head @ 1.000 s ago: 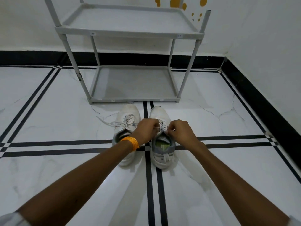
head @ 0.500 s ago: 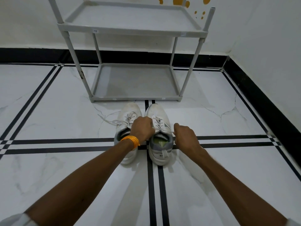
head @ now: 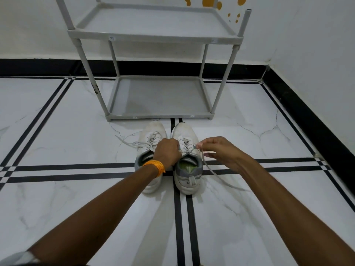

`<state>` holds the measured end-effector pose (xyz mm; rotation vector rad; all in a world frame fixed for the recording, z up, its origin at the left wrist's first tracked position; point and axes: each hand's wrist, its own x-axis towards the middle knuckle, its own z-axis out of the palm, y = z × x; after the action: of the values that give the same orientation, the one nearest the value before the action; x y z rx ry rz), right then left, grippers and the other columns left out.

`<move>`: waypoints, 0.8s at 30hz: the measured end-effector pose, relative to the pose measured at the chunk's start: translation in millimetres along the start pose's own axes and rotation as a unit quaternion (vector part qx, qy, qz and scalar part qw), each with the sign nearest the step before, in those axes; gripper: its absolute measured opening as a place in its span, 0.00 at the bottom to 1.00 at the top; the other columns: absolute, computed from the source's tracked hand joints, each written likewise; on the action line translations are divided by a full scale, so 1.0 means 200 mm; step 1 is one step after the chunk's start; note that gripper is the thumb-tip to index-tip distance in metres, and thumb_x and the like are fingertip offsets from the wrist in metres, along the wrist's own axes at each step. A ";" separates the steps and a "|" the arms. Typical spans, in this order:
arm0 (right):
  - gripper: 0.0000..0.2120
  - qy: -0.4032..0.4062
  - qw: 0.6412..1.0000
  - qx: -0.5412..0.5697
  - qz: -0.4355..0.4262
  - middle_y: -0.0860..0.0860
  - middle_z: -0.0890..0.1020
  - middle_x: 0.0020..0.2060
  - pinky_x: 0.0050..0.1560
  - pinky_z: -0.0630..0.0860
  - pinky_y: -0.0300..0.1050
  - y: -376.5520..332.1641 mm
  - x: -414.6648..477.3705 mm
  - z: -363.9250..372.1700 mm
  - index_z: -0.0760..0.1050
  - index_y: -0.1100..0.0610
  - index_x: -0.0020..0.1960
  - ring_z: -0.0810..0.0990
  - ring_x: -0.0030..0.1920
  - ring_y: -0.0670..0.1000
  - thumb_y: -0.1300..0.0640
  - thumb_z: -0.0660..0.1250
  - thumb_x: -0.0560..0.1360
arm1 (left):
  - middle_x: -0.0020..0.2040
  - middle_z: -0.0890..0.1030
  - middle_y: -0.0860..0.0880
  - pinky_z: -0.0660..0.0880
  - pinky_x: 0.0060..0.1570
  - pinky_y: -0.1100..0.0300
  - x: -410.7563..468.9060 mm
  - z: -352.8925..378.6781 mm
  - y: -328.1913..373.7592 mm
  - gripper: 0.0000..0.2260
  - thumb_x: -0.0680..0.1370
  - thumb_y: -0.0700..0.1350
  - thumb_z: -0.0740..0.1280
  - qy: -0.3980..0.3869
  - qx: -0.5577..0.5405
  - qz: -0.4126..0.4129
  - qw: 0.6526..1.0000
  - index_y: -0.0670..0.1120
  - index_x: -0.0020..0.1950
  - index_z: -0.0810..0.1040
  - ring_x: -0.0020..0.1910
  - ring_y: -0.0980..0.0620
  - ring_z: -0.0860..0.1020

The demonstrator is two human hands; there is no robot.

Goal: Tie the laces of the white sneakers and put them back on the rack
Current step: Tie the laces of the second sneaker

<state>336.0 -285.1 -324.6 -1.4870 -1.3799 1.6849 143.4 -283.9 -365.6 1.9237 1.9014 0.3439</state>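
I see the grey rack [head: 155,35] standing at the far side against the wall, both of its shelves bare, which I take to be where the pair belongs once tied. Just near of its bottom shelf the two white sneakers sit side by side on the marble floor [head: 67,198], toes pointing at the rack and heels toward me, an easy way to get at the laces from above.

The left sneaker [head: 151,131] has its laces loose, trailing off to the left across the floor. The right sneaker [head: 185,131] is the one in hand. My left hand [head: 169,152], an orange band [head: 154,167] on its wrist, is a closed fist low between the two tongues, apparently gripping one lace end, though the lace itself is hidden inside it. My right hand [head: 221,150] pinches the other lace end [head: 213,174] between thumb and fingertip, the rest of the fingers loosely curled, and the tail hangs down to the floor on the right.

Half a second earlier the right hand was closer in beside the shoe; now it has drawn out to the right, pulling the lace taut, I judge to cinch the first crossing.
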 end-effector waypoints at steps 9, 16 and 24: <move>0.07 0.087 0.986 0.121 -0.069 0.55 0.87 0.47 0.41 0.77 0.37 0.08 0.11 0.18 0.81 0.61 0.52 0.85 0.46 0.48 0.64 0.70 0.75 | 0.46 0.83 0.40 0.68 0.41 0.56 -0.03 0.00 -0.02 0.06 0.77 0.44 0.66 0.029 0.038 0.045 0.998 0.44 0.48 0.80 0.49 0.40 0.79; 0.13 0.133 0.988 0.035 -0.076 0.59 0.85 0.41 0.34 0.77 0.36 0.09 0.15 0.18 0.80 0.58 0.56 0.81 0.37 0.50 0.65 0.72 0.73 | 0.48 0.81 0.43 0.75 0.46 0.53 -0.01 -0.11 -0.07 0.13 0.77 0.53 0.66 0.065 0.084 0.063 0.992 0.44 0.46 0.84 0.51 0.42 0.77; 0.12 0.143 0.983 0.004 -0.114 0.61 0.85 0.38 0.32 0.77 0.38 0.09 0.15 0.17 0.79 0.56 0.57 0.85 0.36 0.54 0.58 0.73 0.74 | 0.52 0.85 0.44 0.75 0.54 0.64 -0.04 -0.15 0.01 0.12 0.80 0.45 0.64 -0.072 -0.471 0.015 0.879 0.37 0.51 0.82 0.53 0.54 0.82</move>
<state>299.7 -278.5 -357.3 -1.4406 -1.3268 1.2802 130.6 -288.1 -337.9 1.2495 1.2209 0.9048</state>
